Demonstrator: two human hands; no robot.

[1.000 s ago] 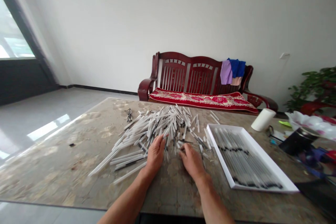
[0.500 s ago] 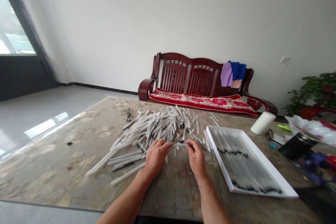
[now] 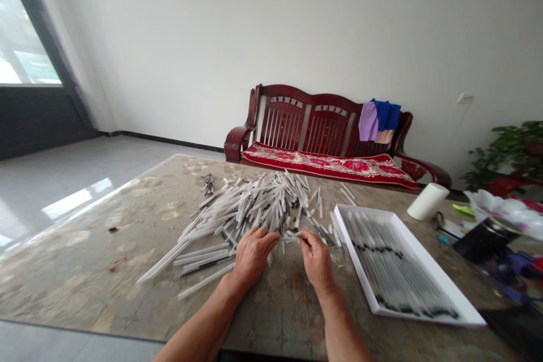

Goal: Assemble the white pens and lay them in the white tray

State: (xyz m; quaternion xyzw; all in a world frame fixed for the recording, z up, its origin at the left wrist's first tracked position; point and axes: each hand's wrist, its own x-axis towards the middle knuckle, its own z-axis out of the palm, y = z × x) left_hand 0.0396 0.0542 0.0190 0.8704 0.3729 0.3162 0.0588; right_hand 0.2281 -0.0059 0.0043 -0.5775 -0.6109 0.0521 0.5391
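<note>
My left hand [image 3: 254,254] is closed, its thumb and fingers pinching one end of a thin, translucent pen [image 3: 289,239]. My right hand [image 3: 316,260] pinches the other end, so the pen lies level between the two hands, just above the table. Its finer parts are too small to make out. Beyond my hands spreads a loose pile of whitish pen tubes [image 3: 254,198], with some black pieces among them. To the right, a shallow white box [image 3: 362,283] holds rows of clear pens [image 3: 399,271] with black ends.
The patterned table [image 3: 85,283] carries black-framed glasses [image 3: 208,184] behind the pile. At the right stand a white paper roll [image 3: 427,202], a black flask [image 3: 486,237] and a clear plastic bag [image 3: 504,209]. A red wooden bench [image 3: 309,124] stands beyond the table.
My hands stay almost in place, with the right one slightly lower and the pen between them showing a little more plainly. The whole view has shifted slightly.
</note>
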